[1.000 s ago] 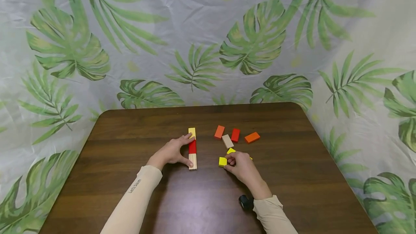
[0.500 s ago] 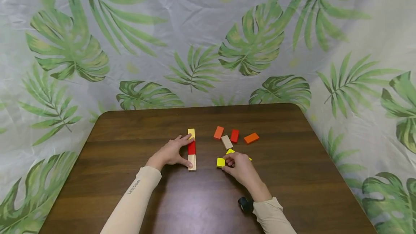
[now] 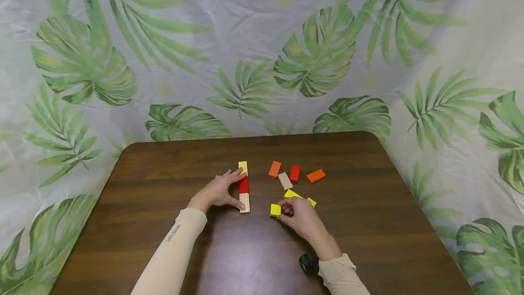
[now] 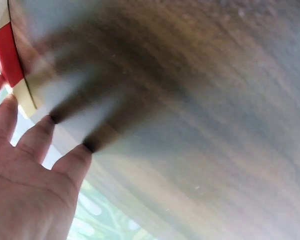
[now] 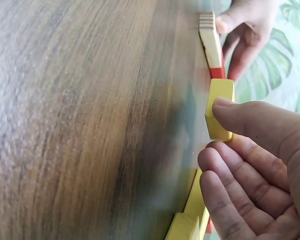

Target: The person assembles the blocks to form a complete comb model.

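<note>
In the head view, a row of three wooden blocks runs away from the person: a natural striped block [image 3: 245, 206] nearest, a red block [image 3: 243, 185] in the middle, a pale yellow block [image 3: 243, 165] farthest. My left hand [image 3: 217, 191] lies along the row's left side, thumb touching the near block and a finger at the pale yellow one. Its spread, fairly straight fingers show in the left wrist view. Right of the row, my right hand [image 3: 304, 222] pinches a bright yellow block [image 5: 221, 89] between thumb and fingers. Whether that block touches the table is unclear.
Two more yellow blocks [image 3: 292, 193] lie partly hidden behind the right hand. Beyond them are a pale wood block [image 3: 285, 181], a red block [image 3: 294, 173] and two orange blocks [image 3: 316, 175]. A leaf-patterned curtain [image 3: 245, 35] hangs behind the brown table [image 3: 180, 151].
My right hand has drawn the yellow block slightly left and nearer, uncovering more of the yellow blocks behind it. The row has shifted a little to the right along with my left hand.
</note>
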Tool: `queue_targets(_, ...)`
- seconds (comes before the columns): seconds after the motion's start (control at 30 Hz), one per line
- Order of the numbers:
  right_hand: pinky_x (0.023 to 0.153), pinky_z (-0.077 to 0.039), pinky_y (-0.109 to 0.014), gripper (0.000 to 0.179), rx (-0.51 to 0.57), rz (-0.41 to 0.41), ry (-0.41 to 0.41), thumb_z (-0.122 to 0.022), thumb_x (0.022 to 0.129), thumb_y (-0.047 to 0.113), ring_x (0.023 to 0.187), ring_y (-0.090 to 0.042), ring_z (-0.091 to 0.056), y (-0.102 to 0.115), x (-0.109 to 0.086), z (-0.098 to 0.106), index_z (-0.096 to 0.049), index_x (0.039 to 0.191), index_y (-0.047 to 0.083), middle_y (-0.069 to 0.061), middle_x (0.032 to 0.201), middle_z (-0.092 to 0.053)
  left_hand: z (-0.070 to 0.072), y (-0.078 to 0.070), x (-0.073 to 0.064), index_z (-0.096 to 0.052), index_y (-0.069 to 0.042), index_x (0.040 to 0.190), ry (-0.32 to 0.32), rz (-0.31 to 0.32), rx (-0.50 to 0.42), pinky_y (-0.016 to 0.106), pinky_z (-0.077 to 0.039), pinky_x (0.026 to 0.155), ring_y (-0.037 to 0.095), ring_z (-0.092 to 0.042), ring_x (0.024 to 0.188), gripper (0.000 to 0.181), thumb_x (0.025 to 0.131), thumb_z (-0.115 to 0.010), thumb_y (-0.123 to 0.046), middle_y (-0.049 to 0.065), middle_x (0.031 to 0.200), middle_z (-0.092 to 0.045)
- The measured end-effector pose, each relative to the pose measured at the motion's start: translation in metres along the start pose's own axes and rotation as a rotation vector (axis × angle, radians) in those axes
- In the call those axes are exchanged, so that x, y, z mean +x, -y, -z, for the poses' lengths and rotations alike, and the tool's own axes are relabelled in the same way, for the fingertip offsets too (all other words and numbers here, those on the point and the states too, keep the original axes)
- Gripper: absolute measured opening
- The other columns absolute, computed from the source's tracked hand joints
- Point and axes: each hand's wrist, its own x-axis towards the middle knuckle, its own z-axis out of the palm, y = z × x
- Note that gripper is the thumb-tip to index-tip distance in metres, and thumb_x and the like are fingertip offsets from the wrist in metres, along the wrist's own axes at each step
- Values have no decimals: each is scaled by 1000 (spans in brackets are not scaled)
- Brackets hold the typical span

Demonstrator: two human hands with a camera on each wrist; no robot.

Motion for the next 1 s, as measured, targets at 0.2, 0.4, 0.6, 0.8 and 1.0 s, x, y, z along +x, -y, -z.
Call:
queue_targets(0.2, 78, -61, -30, 26, -3, 36, -7, -92, 84, 9, 82, -12, -65, 4, -3, -1, -80, 107, 7, -1, 92, -73, 2, 0, 3, -44, -18, 166, -3, 6, -15, 76, -18, 128, 44, -20, 166, 106, 78, -96, -46, 4, 179, -27)
queue_targets(0.4, 77, -60, -27, 27, 9, 77, 12, -91, 84, 8, 83, -12, -65, 9, -5, -6, -80, 109, 6, -2, 94, -75, 2, -1, 6, -43, -18, 166, -7, 12, -20, 76, -17, 128, 45, -20, 166, 107, 78, -96, -47, 4, 179, -28)
queue_targets(0.6, 78, -60, -28, 28, 5, 83, 40, -91, 85, 9, 84, -13, -66, 12, -5, -11, -80, 111, 5, -2, 95, -75, 1, -1, 7, -43, -19, 166, -14, 22, -20, 76, -17, 128, 45, -21, 166, 107, 78, -96, -48, 4, 179, -29)
queue_targets(0.8, 78, -60, -28, 28, 2, 102, 51, -91, 85, 9, 85, -14, -66, 15, -4, -16, -79, 111, 5, -3, 96, -73, -1, 1, 8, -43, -20, 166, -15, 26, -28, 76, -15, 129, 43, -20, 167, 106, 78, -95, -49, 2, 180, -26)
queue_targets(1.0, 78, -60, -27, 28, -12, 128, 48, -91, 86, 10, 85, -13, -66, 18, -3, -23, -80, 111, 5, -3, 96, -73, -1, 2, 8, -43, -19, 167, -13, 22, -29, 77, -15, 128, 43, -20, 167, 107, 78, -95, -49, 2, 180, -27)
